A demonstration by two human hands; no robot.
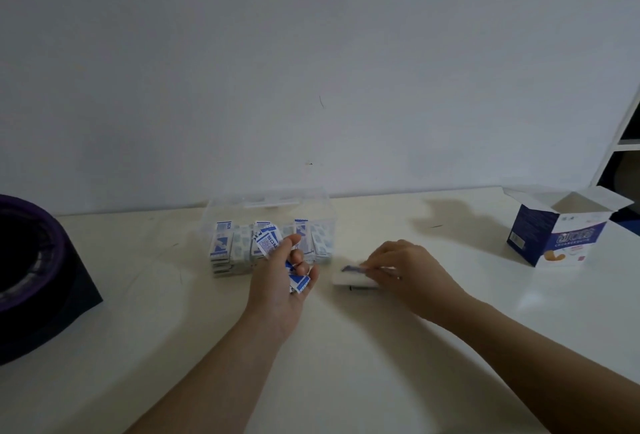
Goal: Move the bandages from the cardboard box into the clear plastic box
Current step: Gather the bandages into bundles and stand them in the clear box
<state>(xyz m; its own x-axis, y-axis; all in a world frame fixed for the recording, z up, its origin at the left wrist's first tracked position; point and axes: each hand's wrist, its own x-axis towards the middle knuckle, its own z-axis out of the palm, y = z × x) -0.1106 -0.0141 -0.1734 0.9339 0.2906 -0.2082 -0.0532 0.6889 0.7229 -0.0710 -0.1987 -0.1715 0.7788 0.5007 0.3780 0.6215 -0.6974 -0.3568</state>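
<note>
Holding a bunch of bandages (268, 241) just in front of the clear plastic box (242, 205), the left hand (277, 281) has its thumb and curled fingers closed round the wrappers, which fan out loosely above and below the grip. Just to the right of the clear plastic box, the right hand (405, 267) lies palm down on the table (381, 364). Its fingertips seem to pinch a single bandage (351, 268) on top of a small flat white pile (349, 281). Blur hides whether that pile is more bandages or paper.

These are thin, paper-wrapped strips that look nearly weightless, limp and slick against one another. A bunch will likely slide apart unless it is squeezed across its flat faces near the middle. A lone strip lying flat is probably best lifted by one end, between thumb and fingertip. Nothing looks fragile, though the wrappers can crease.

Inside the clear plastic box, stacked bandages (221, 246) fill the lower part in several side-by-side stacks against the front wall. I cannot tell whether a lid stands raised at its back. The cardboard box (540, 226) stands well to the right of the clear plastic box with its flaps open. The part of its inside that shows is bare white, and its bottom is hidden. A dark purple object (31, 260) sits well to the left.
</note>
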